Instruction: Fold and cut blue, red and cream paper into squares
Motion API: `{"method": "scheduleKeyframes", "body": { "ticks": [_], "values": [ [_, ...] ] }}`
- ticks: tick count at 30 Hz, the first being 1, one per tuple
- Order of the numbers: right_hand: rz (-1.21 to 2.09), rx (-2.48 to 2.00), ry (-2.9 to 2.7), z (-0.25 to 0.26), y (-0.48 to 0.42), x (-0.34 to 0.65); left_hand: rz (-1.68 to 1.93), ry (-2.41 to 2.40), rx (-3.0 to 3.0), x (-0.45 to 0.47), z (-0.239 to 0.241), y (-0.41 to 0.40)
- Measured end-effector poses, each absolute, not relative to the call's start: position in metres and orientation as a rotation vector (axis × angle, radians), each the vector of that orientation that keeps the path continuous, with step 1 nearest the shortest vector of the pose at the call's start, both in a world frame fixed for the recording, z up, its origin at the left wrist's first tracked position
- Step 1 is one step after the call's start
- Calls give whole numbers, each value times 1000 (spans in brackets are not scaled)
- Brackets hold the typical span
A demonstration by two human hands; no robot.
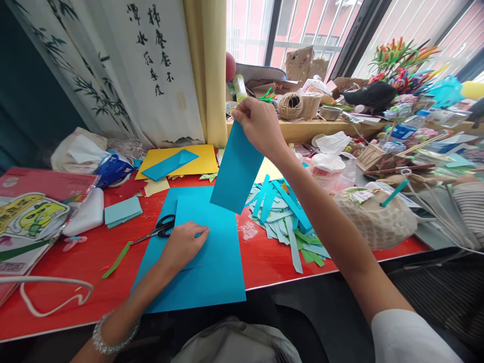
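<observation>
My right hand (259, 121) is raised above the table, pinching the top corner of a blue paper rectangle (238, 171) that hangs down at a tilt. Larger blue paper sheets (223, 262) lie overlapped at the table's front edge. My left hand (185, 246) rests on them with its fingers curled together; what is under the fingertips, if anything, is hidden. Black-handled scissors (164, 226) lie just beyond that hand, their blades pointing left toward a green paper strip (118, 259). A heap of cut paper strips (282, 217) in blue and green sits to the right.
Behind the sheets, a folded blue paper (170, 165) lies on yellow paper (206, 157). Small pale blue papers (123, 210) are at the left. A netted round object with a straw (374, 214) stands at right. The windowsill (302, 132) is crowded with craft materials.
</observation>
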State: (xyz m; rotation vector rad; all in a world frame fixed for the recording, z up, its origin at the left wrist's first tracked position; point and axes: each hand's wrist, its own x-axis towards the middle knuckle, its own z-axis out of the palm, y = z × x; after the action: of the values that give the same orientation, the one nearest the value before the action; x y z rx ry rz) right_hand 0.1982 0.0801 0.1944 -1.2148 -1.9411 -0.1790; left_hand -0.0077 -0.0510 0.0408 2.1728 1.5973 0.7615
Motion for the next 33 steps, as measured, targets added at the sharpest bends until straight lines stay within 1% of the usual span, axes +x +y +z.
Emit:
{"method": "scheduleKeyframes", "body": {
  "ticks": [2,5,7,9,11,16,21,27,33],
  "values": [
    [-157,-1192,-1971,197,78,197,805,1662,2226,-9,53,-47],
    [-87,-1116,-2061,200,70,190,1166,1665,2275,0,88,-33],
    [-24,-1048,-2104,202,63,185,1408,1590,2247,12,115,-20],
    [24,-983,-2126,204,57,180,1568,1485,2193,23,136,-7],
    [60,-940,-2136,206,51,177,1661,1383,2105,32,146,5],
    [87,-889,-2096,206,43,176,1800,1160,1953,42,145,16],
    [87,-848,-2119,199,41,176,1878,1058,1875,44,141,15],
    [0,-782,-2105,195,40,174,1890,1051,1885,44,143,12],
    [-166,-882,-2041,200,50,177,1847,1128,1905,44,133,7]
  ]
}}
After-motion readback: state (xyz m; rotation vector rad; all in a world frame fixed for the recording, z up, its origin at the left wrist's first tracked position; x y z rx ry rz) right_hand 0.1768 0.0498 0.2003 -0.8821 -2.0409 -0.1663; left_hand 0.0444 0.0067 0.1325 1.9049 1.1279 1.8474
